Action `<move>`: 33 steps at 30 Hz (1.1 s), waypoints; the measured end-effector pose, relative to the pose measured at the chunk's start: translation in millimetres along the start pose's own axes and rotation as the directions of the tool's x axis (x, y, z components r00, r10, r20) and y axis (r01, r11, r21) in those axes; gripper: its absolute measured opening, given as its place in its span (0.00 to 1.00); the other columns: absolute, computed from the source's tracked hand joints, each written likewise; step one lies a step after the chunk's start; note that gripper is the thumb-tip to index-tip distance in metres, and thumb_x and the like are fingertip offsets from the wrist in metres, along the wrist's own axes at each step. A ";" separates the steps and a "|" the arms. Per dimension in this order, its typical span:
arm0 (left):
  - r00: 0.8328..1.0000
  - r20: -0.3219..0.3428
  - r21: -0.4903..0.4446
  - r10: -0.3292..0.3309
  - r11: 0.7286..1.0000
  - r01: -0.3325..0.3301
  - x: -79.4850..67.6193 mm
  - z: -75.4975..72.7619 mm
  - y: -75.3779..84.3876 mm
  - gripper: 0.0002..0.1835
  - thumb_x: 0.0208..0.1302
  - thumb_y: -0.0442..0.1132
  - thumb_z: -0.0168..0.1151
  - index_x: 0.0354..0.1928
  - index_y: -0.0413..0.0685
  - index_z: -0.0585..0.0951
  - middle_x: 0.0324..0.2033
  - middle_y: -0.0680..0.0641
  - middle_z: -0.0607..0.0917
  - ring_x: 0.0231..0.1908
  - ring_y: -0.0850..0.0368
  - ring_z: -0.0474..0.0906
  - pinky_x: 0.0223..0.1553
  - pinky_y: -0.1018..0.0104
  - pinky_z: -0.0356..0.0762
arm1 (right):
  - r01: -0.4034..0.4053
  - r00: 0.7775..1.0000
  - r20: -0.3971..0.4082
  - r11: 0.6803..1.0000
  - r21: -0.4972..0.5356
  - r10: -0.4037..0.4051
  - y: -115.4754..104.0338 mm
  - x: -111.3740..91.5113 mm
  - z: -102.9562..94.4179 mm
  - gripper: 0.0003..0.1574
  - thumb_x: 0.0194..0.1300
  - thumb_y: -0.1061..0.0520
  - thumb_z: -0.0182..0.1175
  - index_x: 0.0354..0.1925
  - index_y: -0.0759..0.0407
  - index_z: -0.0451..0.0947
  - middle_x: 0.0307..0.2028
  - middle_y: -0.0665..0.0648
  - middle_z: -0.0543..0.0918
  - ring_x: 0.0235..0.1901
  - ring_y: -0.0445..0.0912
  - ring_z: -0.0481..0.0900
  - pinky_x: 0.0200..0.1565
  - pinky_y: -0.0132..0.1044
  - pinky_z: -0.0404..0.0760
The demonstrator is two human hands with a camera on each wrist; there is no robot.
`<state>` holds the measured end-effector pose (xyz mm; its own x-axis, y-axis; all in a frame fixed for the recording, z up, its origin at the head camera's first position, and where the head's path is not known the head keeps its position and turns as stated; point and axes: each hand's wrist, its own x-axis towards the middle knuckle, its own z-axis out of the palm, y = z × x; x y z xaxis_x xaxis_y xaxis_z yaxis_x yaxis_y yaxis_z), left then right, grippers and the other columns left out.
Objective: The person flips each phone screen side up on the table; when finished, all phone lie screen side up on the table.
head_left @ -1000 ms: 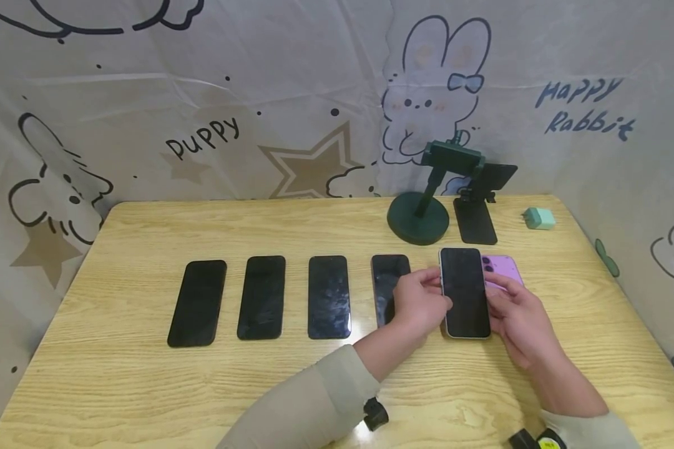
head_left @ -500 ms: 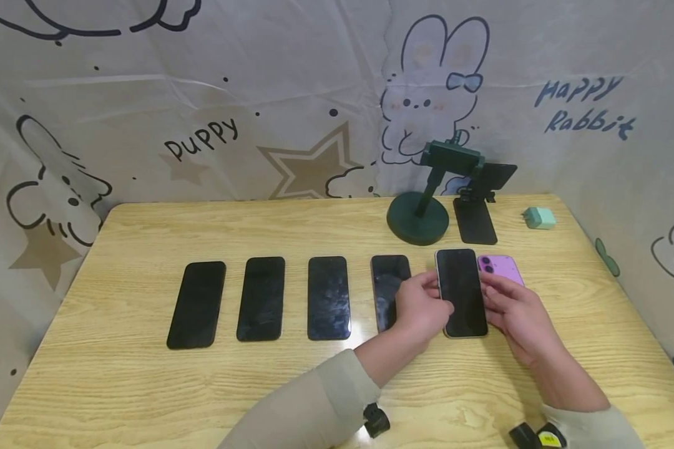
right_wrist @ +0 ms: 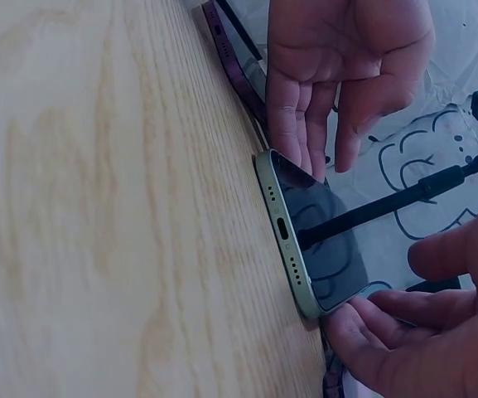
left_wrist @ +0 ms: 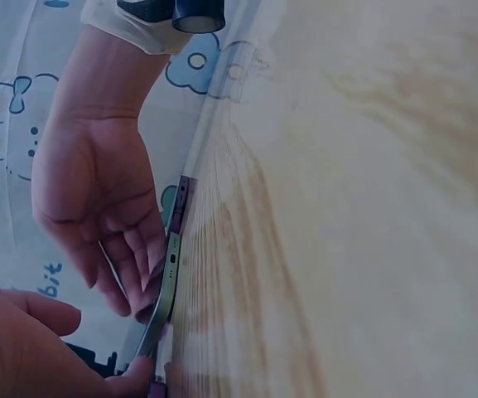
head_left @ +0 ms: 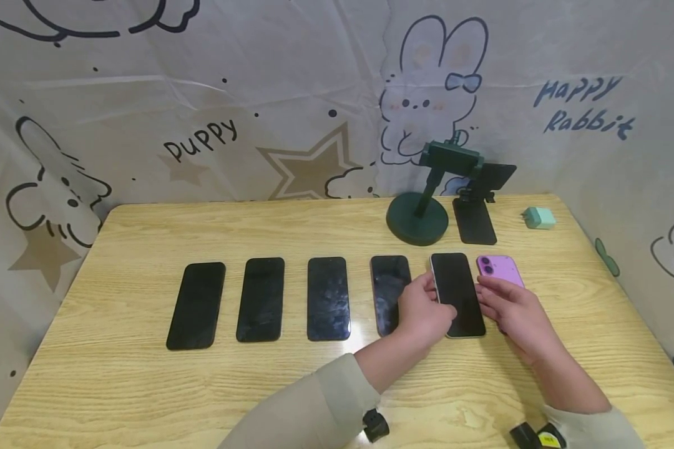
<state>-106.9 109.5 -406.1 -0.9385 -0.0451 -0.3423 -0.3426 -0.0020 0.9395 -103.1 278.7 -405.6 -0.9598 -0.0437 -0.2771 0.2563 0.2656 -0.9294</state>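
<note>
A black-screened smartphone with a pale frame [head_left: 459, 293] lies face up, its bottom edge down at the wood in the right wrist view. At its left side my left hand [head_left: 425, 315] touches the edge with its fingers; the thumb hovers over the screen, apart from it. My right hand [head_left: 518, 315] has its fingertips by the phone's right edge, thumb raised, as the right wrist view shows. Partly under my left hand lies another dark smartphone [head_left: 389, 284]. A purple smartphone [head_left: 504, 268], camera side up, is partly hidden behind my right hand.
Three more dark smartphones, a left one [head_left: 196, 305], a second [head_left: 261, 299] and a third [head_left: 328, 299], continue the row leftward. Behind stand a green phone stand [head_left: 417, 218] and a black phone stand [head_left: 475, 221]. A mint charger plug [head_left: 539, 218] sits at the table's back right.
The pale-framed phone has shifted left and slightly toward me, away from the purple phone. My right hand has followed a little leftward, and a gap now shows between the two phones.
</note>
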 end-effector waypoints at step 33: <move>0.997 -0.024 0.131 0.071 0.989 -0.067 -12.5 9.5 11.9 0.37 0.50 0.28 0.70 0.65 0.46 0.72 0.47 0.55 0.75 0.51 0.55 0.74 0.54 0.59 0.74 | -0.011 0.982 -0.181 0.940 -0.340 -0.054 -1.8 -4.3 -28.1 0.31 0.77 0.52 0.53 0.69 0.71 0.66 0.59 0.73 0.75 0.44 0.37 0.78 0.40 0.24 0.78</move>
<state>-99.7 119.6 -390.7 -0.9591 -0.0686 -0.2745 -0.2815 0.1320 0.9504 -102.7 305.5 -395.9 -0.9771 0.1171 -0.1777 0.2126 0.5775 -0.7882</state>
